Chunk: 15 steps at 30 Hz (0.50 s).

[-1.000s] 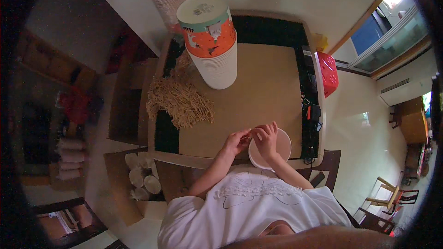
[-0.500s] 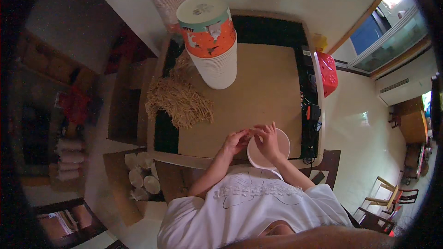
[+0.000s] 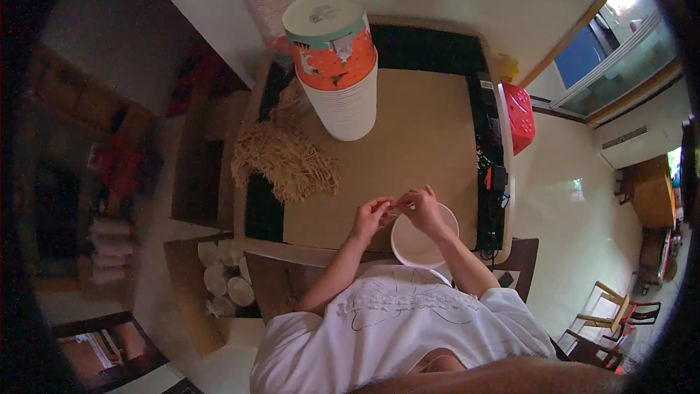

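I have both bare hands in view at the near edge of the desk [image 3: 292, 252]. The fingers of the left hand [image 3: 372, 218] are narrow, drawn together on a thin strand [image 3: 394, 211]; those of the right hand [image 3: 423, 211] meet it from the other side, also narrow. The strand is too small for me to make out well. Below the right hand I see a white paper bucket [image 3: 413, 242], mouth up, at the near edge; I cannot tell whether the desk or the lap bears it.

Farther left lies a tangled heap of tan cords [image 3: 288, 164]. Beyond, I have a tall upside-down stack of white paper buckets [image 3: 348, 113], topped by an orange bucket [image 3: 335, 66]. A red plastic basket [image 3: 518, 118] stands just beside the right edge, and a cardboard box [image 3: 186, 266] holding white cups [image 3: 240, 290] sits near left.
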Available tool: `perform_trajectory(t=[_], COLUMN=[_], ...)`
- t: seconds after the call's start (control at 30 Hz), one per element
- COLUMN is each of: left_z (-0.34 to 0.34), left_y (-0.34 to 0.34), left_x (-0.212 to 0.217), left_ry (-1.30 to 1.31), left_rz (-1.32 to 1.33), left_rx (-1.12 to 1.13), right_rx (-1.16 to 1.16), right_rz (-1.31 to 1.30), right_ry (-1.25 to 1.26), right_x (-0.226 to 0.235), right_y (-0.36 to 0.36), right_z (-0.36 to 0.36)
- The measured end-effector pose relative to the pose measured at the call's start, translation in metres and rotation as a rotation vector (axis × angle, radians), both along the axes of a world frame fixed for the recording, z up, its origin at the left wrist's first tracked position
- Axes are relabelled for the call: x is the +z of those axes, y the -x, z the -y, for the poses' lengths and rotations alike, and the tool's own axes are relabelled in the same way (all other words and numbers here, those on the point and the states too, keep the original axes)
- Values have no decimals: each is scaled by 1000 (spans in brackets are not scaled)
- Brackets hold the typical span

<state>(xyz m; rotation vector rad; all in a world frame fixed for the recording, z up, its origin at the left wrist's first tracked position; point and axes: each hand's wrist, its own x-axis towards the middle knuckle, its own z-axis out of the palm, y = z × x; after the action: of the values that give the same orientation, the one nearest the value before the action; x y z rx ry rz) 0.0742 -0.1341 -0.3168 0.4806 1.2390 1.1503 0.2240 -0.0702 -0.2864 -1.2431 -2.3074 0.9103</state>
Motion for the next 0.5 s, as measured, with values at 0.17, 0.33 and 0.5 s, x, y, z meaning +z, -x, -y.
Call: perform_trajectory(t=[0.17, 0.33, 0.5], left_z=[3, 2, 0], left_y=[-2, -3, -4], left_x=[-2, 2, 7], left_ry=[-254, -408, -408], left_rz=[-387, -599, -782], left_rx=[-9, -22, -37], right_rx=[4, -5, 7], right_rz=[-1, 22, 38], right_ry=[0, -38, -15], right_x=[3, 2, 6], right_y=[2, 2, 3], right_z=[1, 1, 1])
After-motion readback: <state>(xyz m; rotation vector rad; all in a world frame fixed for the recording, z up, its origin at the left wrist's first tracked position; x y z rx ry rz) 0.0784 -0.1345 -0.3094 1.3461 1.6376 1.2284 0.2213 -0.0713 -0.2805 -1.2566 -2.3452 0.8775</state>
